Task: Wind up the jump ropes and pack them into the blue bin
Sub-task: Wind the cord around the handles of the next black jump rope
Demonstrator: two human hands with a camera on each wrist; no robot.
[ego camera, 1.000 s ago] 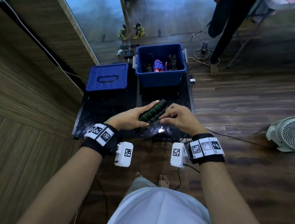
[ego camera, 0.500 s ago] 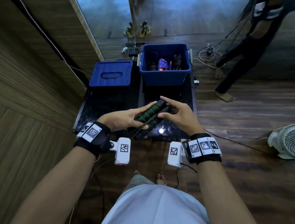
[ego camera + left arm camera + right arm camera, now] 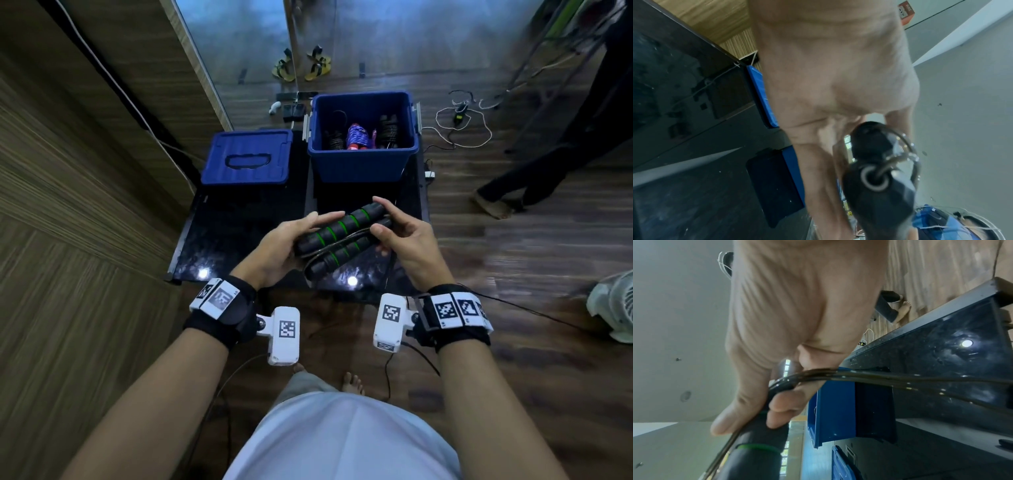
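Note:
A jump rope with two black foam handles ringed in green [image 3: 342, 228] is held side by side above the black table [image 3: 222, 233], its thin dark cord [image 3: 337, 241] looped along them. My left hand [image 3: 308, 236] grips the near ends, thumb on top. My right hand [image 3: 378, 216] pinches the far ends and the cord. The left wrist view shows the handle ends [image 3: 873, 177] beside my left hand [image 3: 838, 129]. The right wrist view shows my right hand [image 3: 777, 402] curled round a handle [image 3: 760, 443] and the cord [image 3: 859, 374]. The open blue bin [image 3: 363, 164] stands just beyond, holding wound ropes [image 3: 358, 137].
The bin's blue lid [image 3: 248, 157] lies on the table to its left. A wood-panelled wall runs along the left. Another person's legs [image 3: 513, 185] stand on the floor at right, near loose cables [image 3: 462, 126]. A white fan [image 3: 613, 308] sits at the right edge.
Both hands have raised the handles toward the bin. My right hand has shifted from the cord at mid-handle to the far ends. The person in the background has stepped to the right.

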